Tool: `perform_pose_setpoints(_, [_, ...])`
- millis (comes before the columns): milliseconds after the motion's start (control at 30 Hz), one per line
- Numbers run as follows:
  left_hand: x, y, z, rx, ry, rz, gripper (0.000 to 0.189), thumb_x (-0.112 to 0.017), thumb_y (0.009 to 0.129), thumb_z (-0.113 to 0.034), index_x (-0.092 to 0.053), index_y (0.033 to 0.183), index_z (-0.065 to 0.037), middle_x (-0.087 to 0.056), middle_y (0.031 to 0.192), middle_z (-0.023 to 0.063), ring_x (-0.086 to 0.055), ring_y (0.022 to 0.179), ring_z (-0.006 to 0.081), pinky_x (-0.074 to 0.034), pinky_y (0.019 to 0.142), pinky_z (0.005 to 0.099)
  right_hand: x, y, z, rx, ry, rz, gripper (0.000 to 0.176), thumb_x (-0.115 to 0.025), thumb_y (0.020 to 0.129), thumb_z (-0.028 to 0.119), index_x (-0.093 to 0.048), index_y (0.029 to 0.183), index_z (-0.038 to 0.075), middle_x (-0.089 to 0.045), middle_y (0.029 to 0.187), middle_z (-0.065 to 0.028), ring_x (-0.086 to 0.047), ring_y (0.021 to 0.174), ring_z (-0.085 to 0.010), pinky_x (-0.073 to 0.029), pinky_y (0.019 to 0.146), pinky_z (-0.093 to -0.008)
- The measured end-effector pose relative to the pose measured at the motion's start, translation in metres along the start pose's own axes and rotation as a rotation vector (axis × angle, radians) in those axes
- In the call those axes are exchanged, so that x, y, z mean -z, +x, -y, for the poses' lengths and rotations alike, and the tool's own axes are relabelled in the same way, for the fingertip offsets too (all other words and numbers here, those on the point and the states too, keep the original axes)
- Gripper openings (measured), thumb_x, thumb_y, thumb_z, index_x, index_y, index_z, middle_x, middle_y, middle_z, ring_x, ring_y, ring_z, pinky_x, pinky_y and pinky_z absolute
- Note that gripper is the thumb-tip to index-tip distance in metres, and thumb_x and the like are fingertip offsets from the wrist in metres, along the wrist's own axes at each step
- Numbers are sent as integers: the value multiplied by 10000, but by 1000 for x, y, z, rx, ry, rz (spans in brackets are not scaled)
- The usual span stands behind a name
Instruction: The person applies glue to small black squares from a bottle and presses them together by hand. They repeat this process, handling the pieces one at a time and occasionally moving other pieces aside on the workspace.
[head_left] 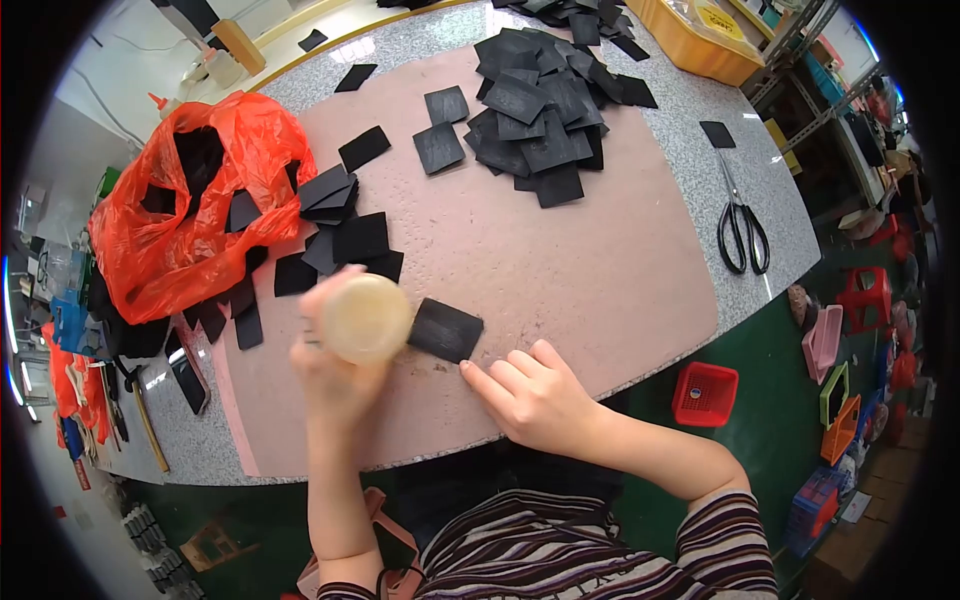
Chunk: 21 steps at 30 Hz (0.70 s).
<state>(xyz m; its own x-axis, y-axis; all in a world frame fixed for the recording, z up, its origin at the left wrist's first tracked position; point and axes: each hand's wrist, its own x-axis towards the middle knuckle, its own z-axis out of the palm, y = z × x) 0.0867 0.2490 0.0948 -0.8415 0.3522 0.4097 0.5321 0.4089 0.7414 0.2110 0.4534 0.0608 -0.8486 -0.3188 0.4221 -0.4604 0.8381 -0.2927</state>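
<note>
My left hand (pixel 335 370) is closed around a pale yellow, round-ended container (pixel 367 318). It is blurred by motion, and its other end is hidden. Beside it, flat on the pink mat (pixel 590 270), lies a black square piece (pixel 446 331) with faint pale marks on its face. My right hand (pixel 525 397) has its fingers curled, and one fingertip meets the lower corner of that piece; the thumb is hidden. More black pieces (pixel 350 240) are scattered just beyond my left hand.
A big heap of black pieces (pixel 545 105) covers the mat's far side. At left sits a red plastic bag (pixel 130 230) holding black pieces. Black-handled scissors (pixel 742 235) lie at right, a phone (pixel 187 372) at left. A yellow bin (pixel 690 45) stands at the back.
</note>
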Motion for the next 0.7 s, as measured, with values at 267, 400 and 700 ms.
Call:
perform_pose_setpoints(267, [35,-25,-5,9,-159,-126,708,-859,753,-126,-419,1293,0,-571,1282,204,-587,1224,311,-480,1051,428,-2,73,-41,-219,265,-10,186,-695,765,101,-624,933,62,-569,763,-75,-574,710,-264,-443,710,-339])
perform_pose_setpoints(400, [54,-47,2,191,-447,-215,714,-831,784,-143,-411,1339,17,-552,1316,203,-561,1260,323,-448,1083,445,35,120,-73,-334,549,-142,150,-648,758,13,-609,902,5,-660,812,-111,-667,766,-268,-526,731,-347])
perform_pose_setpoints(700, [49,-37,4,451,-1202,-159,650,-677,943,-312,-399,1450,-13,-446,1458,239,-486,1351,376,-451,1073,501,-47,166,-72,258,-97,-94,260,-712,751,120,-605,984,76,-651,959,-91,-627,930,-260,-455,781,-385])
